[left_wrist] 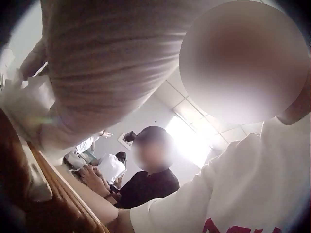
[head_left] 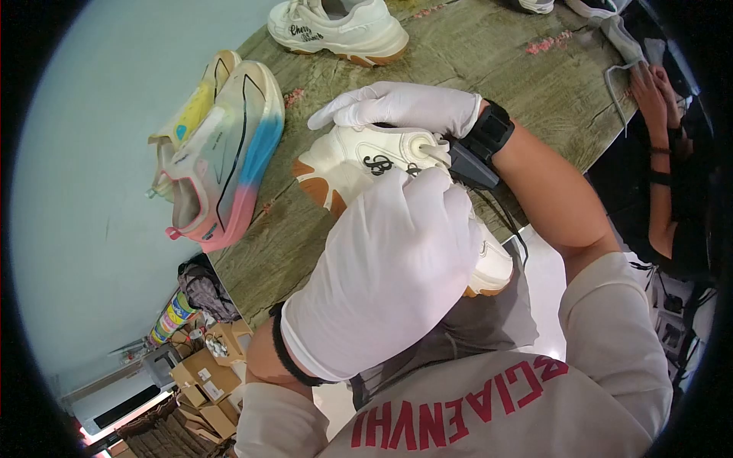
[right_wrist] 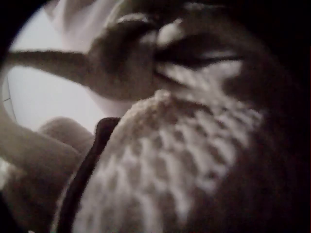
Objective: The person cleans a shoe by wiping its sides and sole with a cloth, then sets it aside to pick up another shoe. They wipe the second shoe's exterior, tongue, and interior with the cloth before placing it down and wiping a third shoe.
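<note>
A white sneaker with black lettering and a brown sole lies between my two white-gloved hands in the head view. My left hand covers its middle from the near side, knuckles bent over the laced part and fingertips hidden. Along the far upper side, my right hand holds the sneaker, fingers reaching toward its left end. Beside the left knuckles, a pale shoelace runs through an eyelet. The right wrist view is dim, with textured pale fabric very close. In the left wrist view, the gloved left hand fills the upper left.
A matching white sneaker stands at the table's far side. Two multicoloured running shoes lie at the left edge of the wood-patterned table. Another person's hands hold laces at the right. Cardboard boxes stand on the lower left.
</note>
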Demonstrator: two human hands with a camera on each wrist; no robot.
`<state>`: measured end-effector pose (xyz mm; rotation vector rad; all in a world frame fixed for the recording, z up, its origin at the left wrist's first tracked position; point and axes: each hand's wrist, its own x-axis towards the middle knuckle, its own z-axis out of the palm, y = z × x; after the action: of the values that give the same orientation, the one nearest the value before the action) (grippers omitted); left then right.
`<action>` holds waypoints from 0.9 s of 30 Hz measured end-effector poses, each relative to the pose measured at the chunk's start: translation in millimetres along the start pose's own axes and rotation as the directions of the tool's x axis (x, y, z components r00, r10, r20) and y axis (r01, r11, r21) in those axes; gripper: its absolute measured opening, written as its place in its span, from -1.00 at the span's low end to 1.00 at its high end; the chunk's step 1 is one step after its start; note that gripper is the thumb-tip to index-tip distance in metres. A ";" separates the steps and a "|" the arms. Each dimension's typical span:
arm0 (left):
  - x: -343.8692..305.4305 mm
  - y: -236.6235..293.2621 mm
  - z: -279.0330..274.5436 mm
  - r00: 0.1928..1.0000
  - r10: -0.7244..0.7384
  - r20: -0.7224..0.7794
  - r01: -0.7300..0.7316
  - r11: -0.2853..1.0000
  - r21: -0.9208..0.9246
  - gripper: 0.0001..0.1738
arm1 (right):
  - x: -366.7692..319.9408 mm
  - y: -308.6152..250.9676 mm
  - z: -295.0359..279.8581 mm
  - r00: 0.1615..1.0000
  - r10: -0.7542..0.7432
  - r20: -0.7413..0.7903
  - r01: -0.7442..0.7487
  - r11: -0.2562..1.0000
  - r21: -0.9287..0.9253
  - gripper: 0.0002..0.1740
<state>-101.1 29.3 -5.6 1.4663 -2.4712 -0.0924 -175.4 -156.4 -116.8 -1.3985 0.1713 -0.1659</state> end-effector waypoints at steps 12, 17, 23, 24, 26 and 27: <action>11.6 2.4 -7.2 0.978 0.181 0.107 -0.162 0.973 -0.167 -0.90 | -0.4 0.8 2.8 0.999 -0.002 -0.040 0.003 1.000 0.025 -0.45; 0.2 -9.2 -20.4 0.969 -0.023 0.246 0.018 1.000 0.024 -0.81 | 0.9 -0.5 0.9 0.998 0.002 -0.067 -0.006 0.998 -0.068 -0.46; -10.3 -35.3 -30.7 0.998 0.011 0.058 -0.017 0.994 0.107 -0.84 | 1.7 2.5 -4.1 0.997 -0.059 -0.041 0.051 0.985 -0.165 -0.45; -11.1 -34.3 -32.5 0.998 -0.004 0.060 -0.001 0.997 0.082 -0.85 | 1.4 2.5 -3.9 0.997 -0.059 -0.041 0.052 0.985 -0.164 -0.45; -15.2 -32.2 -29.1 0.996 0.000 0.089 -0.007 0.997 0.076 -0.84 | 0.5 2.6 -3.8 0.997 -0.066 -0.043 0.059 0.987 -0.152 -0.45; -17.3 -30.3 -27.8 0.993 0.004 0.116 -0.013 0.997 0.070 -0.83 | 0.2 2.1 -3.6 0.997 -0.067 -0.043 0.060 0.987 -0.152 -0.45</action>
<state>-60.2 31.8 12.2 1.5192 -2.5978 -0.0918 -176.0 -159.6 -119.5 -1.5522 0.1825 -0.2438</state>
